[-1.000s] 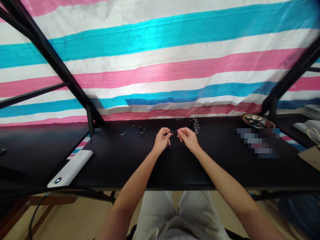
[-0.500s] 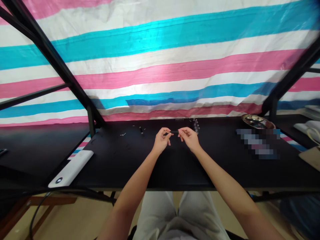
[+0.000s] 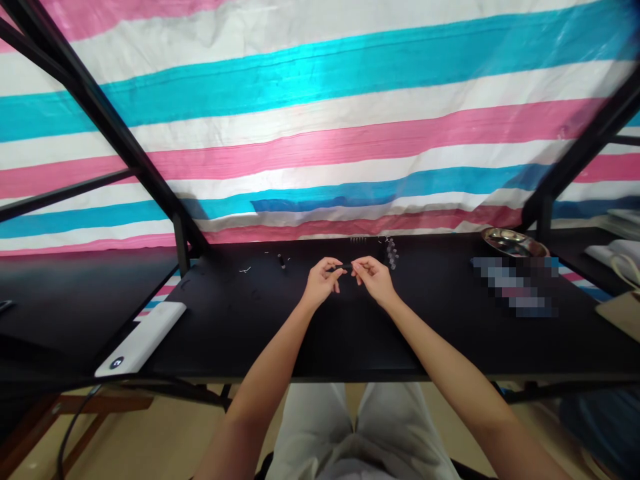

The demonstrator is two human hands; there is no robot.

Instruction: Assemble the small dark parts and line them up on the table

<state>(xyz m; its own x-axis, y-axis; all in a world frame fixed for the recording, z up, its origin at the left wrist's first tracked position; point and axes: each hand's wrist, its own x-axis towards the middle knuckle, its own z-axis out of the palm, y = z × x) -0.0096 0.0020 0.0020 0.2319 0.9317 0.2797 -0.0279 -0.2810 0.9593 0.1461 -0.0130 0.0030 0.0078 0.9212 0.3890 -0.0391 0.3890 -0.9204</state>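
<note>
My left hand (image 3: pixel 322 281) and my right hand (image 3: pixel 374 277) face each other just above the black tabletop. Between their fingertips is a small, thin black stick-like piece (image 3: pixel 347 267), pinched at both ends; its exact kind is too small to make out. To the right of my right hand lies a cluster of small clear round pieces (image 3: pixel 392 254). Left of my left hand, a short black cylinder with a pale end (image 3: pixel 281 261) is on the table, with a thin white scrap (image 3: pixel 245 270) beside it.
A row of tiny pieces (image 3: pixel 358 239) runs along the table's back edge. A shiny metal dish (image 3: pixel 515 242) stands at the back right, behind a blurred patch. A long white device (image 3: pixel 143 338) lies at the left edge. Black frame posts (image 3: pixel 181 240) flank the striped sheet.
My right hand has come slightly closer to my left, so the gap between the fingertips is shorter. The black piece now shows more clearly between them.
</note>
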